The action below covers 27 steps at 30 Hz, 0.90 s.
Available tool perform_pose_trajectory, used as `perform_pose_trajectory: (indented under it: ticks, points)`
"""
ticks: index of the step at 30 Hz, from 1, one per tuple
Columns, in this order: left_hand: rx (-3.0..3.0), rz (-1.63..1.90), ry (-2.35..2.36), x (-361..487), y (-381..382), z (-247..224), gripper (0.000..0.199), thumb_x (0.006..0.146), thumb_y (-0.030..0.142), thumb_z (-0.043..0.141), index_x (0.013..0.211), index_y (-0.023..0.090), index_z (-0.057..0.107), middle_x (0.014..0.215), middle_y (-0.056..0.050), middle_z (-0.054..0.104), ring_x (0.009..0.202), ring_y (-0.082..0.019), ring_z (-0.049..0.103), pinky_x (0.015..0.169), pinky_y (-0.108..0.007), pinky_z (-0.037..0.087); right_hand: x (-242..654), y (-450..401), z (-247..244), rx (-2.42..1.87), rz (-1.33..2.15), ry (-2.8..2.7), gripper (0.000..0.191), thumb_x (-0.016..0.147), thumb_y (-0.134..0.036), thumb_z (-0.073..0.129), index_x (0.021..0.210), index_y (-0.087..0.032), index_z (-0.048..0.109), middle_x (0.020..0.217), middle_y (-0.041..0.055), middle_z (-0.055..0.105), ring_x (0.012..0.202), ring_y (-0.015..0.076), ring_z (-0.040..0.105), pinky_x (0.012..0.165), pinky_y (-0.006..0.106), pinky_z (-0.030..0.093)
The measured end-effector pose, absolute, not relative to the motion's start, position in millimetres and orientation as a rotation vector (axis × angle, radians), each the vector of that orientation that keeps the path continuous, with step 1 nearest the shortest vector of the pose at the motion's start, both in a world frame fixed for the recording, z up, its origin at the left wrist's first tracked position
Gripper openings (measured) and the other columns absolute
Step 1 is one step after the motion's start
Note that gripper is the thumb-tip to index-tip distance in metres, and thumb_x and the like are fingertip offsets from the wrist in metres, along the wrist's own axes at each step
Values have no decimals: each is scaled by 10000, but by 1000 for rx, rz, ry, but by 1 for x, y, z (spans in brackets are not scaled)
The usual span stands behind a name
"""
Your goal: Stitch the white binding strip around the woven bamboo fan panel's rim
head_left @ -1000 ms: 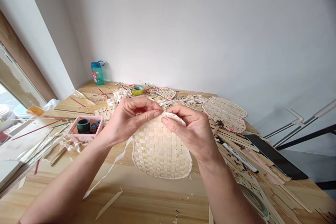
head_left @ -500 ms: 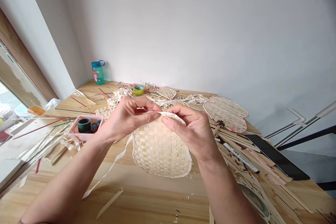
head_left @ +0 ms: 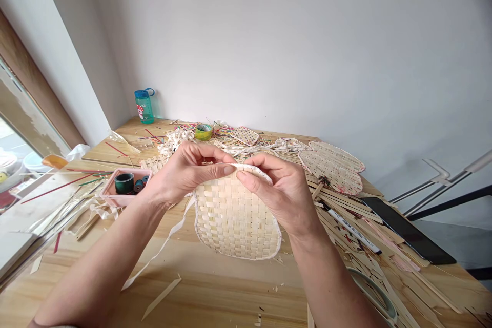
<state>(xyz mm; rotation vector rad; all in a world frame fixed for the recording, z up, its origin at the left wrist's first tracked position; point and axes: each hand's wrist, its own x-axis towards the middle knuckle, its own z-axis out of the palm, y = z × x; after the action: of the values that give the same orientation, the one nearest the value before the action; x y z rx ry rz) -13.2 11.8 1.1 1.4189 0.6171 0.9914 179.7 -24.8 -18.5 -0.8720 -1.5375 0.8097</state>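
A woven bamboo fan panel, pale and checker-patterned, is held up off the table with its lower edge near the tabletop. A white binding strip runs along its rim and trails down to the lower left. My left hand pinches the top rim between thumb and fingers. Just beside it, my right hand grips the same rim, its thumb on the near face. The fingers hide the panel's back at the top edge.
Loose bamboo strips and a black phone cover the right of the wooden table, with a marker and woven fan panels. A pink tray holds spools at left. A teal water bottle stands by the wall.
The view has tilted slightly. Both hands remain on the panel's top rim, with only small shifts of the fingers.
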Motion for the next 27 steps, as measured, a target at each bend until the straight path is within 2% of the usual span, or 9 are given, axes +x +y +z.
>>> perform_pose_trajectory:
  ticks: [5,11,15,27]
  points:
    - [1442,1024,626,-12,11,0,214,710,355,930,814,193,838,763,-31,757,697,-135,634,641,-252,473,181,-25,-18,-870,797,-1537,114,854,-285,764,806,-200,705,638,-57,521,568,103,412,533,259,343]
    - [1433,1118,643,-8,8,-1,222,720,410,918,720,209,823,692,3,719,637,-108,586,601,-236,435,179,-27,-18,-868,784,-1545,101,856,-274,751,804,-202,701,644,-52,541,573,111,440,549,269,364]
    - [1420,1134,637,-7,7,0,218,673,387,949,726,213,827,707,-3,735,651,-119,603,620,-246,459,179,-27,-18,-879,783,-1546,86,853,-272,752,817,-205,711,640,-51,545,571,115,448,553,273,374]
    - [1506,1125,653,-8,9,2,225,677,392,940,760,209,840,729,-22,743,677,-136,614,627,-263,452,179,-24,-20,-872,771,-1524,99,848,-279,758,803,-204,712,640,-51,557,566,111,448,540,266,370]
